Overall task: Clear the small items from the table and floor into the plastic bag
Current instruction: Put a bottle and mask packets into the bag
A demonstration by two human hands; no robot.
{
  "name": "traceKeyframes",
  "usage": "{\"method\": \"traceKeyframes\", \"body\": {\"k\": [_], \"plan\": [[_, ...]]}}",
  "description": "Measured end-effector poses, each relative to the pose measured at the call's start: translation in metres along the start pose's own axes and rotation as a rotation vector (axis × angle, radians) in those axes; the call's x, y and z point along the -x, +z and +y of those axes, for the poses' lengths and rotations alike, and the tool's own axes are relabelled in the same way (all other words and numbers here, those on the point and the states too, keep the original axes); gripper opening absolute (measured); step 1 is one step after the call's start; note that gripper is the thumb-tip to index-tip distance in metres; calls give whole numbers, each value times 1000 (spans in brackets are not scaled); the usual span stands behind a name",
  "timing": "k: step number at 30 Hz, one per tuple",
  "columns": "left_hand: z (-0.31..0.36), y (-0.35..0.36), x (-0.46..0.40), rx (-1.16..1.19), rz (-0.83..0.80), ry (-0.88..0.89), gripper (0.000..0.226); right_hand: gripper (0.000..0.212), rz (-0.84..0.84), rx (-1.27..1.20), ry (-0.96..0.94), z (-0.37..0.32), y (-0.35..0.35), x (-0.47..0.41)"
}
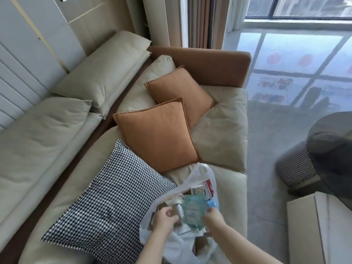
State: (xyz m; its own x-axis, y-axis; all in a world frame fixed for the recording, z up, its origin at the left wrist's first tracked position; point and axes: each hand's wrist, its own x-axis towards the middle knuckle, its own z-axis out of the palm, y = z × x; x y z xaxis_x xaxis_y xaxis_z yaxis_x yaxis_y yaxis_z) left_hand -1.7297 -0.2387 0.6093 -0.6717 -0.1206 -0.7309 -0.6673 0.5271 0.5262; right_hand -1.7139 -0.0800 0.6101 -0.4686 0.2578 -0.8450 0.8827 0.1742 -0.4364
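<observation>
Both your hands are down at the mouth of the plastic bag (200,180), which is sitting on the sofa seat (224,130) right beside the houndstooth cushion (112,195). Your left hand (163,219) has its fingers curled in, pinching at the bag's edge or something just inside it, hard to say which. Your right hand (214,216) is gripping the lower corner of the teal packet (192,208), which lies across the top of the pile.

Progress-wise, you look pretty far along to me. The bag's already got a good load: a small clear bottle (179,205), a red and white box (208,185) pressed against the far wall, a little blue thing (211,203) at the right, plus some brownish bits lower down I can't make out.

What's left is harder to call. Only a slice of the dark round table (331,155) shows at the right edge, and nothing on that bit. The visible floor (266,168) has no small stuff either, but most of both is out of frame, so maybe do one last sweep.
</observation>
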Motion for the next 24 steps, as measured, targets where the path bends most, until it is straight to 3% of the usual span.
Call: {"method": "traceKeyframes", "body": {"k": [5,14,24], "plan": [[10,6,11,-86,15,50,42,11,31,102,-89,12,-22,10],[79,67,74,-235,-121,293,36,35,171,426,-256,41,-117,61],[142,203,167,-708,-314,606,35,30,439,358,-221,141,-255,116]]}}
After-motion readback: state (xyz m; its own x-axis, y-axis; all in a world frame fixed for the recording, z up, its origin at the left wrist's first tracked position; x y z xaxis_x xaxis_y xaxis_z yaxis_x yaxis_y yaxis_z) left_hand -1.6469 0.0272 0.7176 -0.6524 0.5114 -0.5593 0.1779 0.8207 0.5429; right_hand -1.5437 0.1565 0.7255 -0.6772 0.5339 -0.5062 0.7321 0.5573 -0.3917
